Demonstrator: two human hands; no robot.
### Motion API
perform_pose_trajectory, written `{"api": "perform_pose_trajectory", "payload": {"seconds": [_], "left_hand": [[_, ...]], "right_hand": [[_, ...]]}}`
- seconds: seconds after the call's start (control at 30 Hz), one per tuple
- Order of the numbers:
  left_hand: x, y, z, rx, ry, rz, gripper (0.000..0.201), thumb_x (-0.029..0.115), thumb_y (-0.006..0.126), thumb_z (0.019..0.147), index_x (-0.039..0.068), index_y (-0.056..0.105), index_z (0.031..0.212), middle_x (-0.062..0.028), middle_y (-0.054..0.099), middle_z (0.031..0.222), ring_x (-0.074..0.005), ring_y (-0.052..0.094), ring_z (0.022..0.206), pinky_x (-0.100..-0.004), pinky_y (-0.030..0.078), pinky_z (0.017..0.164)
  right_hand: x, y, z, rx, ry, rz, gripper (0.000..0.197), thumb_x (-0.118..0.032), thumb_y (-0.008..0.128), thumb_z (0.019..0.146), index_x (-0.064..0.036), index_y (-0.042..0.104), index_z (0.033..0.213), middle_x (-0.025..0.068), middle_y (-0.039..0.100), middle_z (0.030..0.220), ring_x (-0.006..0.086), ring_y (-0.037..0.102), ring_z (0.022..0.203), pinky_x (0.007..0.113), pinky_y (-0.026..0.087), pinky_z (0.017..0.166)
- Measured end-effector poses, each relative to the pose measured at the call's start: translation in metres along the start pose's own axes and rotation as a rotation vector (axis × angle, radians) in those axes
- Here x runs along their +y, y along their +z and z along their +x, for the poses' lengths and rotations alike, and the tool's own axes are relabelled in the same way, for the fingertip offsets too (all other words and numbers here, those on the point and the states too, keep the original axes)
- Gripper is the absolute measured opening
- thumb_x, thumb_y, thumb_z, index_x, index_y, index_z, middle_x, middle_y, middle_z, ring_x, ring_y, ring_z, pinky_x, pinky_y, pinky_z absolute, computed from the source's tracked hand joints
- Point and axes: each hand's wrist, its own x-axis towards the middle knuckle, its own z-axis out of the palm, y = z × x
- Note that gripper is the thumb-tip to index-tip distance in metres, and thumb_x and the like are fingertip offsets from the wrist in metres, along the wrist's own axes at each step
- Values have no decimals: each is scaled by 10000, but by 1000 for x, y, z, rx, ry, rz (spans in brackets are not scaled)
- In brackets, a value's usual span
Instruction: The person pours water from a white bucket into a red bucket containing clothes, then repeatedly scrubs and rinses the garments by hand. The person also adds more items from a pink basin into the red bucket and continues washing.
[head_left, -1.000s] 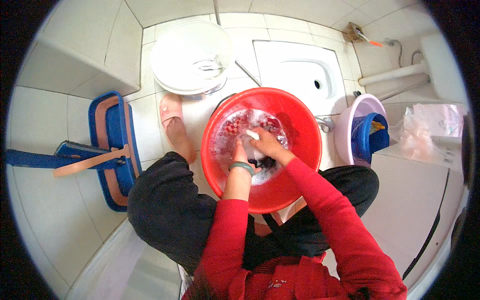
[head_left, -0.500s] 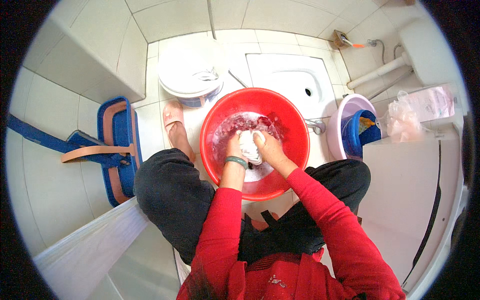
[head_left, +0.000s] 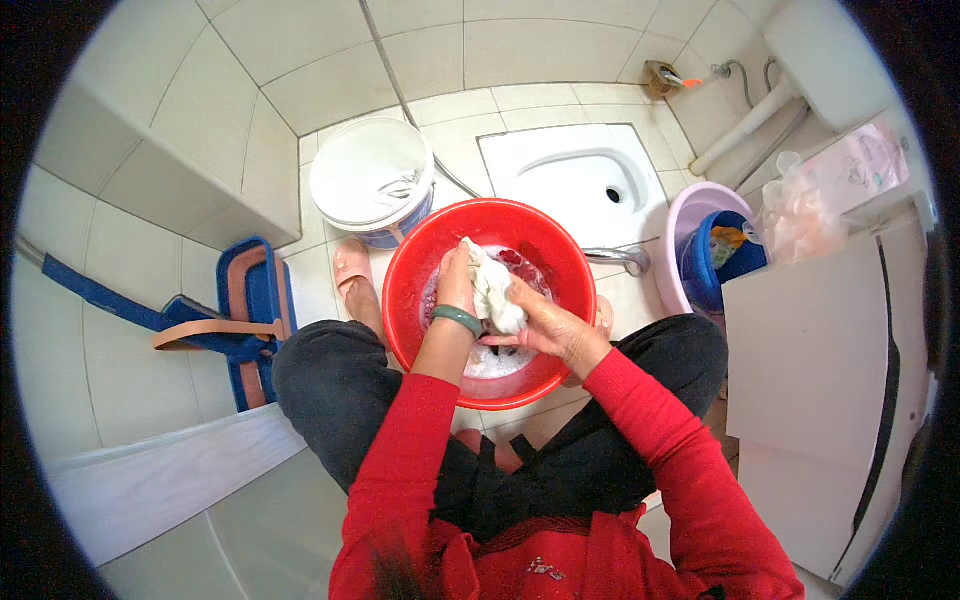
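both hands, left hand (head_left: 458, 285) and right hand (head_left: 545, 325), grip a white cloth (head_left: 493, 293) over the sudsy red basin (head_left: 420, 270), washing seemingly midway, with what looks like dark laundry (head_left: 520, 268) left soaking.

Two hands work at the centre: one left hand (head_left: 457, 283) and one right hand (head_left: 548, 325), together gripping one white cloth (head_left: 495, 290). One red basin (head_left: 430, 270) sits beneath them. One white bucket (head_left: 370, 180) stands at eleven o'clock from the basin. At three o'clock there is one lilac basin (head_left: 680, 225) with one blue tub (head_left: 710, 275) inside it. One blue mop bucket (head_left: 250, 300) lies at nine o'clock. One pink slipper (head_left: 352, 270) shows beside the red basin, and one green bangle (head_left: 458, 319) circles the left wrist.
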Motion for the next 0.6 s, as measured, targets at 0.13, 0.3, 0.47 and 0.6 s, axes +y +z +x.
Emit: {"api": "perform_pose_trajectory", "payload": {"seconds": [0.13, 0.3, 0.47, 0.6], "left_hand": [[-3, 12, -4, 56, 98, 466, 319, 290, 544, 884, 19, 533, 1051, -68, 586, 859, -150, 560, 767, -276, 463, 689], [36, 30, -16, -267, -132, 401, 451, 418, 507, 888, 30, 496, 1117, -125, 583, 975, -223, 561, 913, -359, 448, 828], [73, 42, -28, -254, -286, 30, 631, 556, 363, 901, 68, 385, 1301, -195, 488, 1240, -328, 497, 1117, -471, 390, 965], [60, 44, -37, -758, -384, -185, 630, 602, 319, 887, 80, 499, 1190, -185, 551, 1146, -324, 540, 1054, -457, 437, 908]], "right_hand": [[10, 12, -5, 70, -110, -142, 583, -259, 584, 847, -131, 315, 1348, 62, 516, 1195, 198, 555, 1020, 390, 496, 812], [-4, 19, -11, 173, -12, -46, 394, -202, 504, 834, -71, 483, 1205, 80, 603, 977, 178, 585, 800, 319, 496, 615], [-19, 26, -21, -376, 68, 643, 438, -405, 385, 882, -143, 493, 1217, 117, 584, 1027, 220, 576, 808, 321, 487, 581], [-21, 35, -18, -451, 143, 783, 428, -433, 376, 895, -197, 487, 1234, 114, 574, 1052, 238, 569, 809, 323, 484, 580]]}}
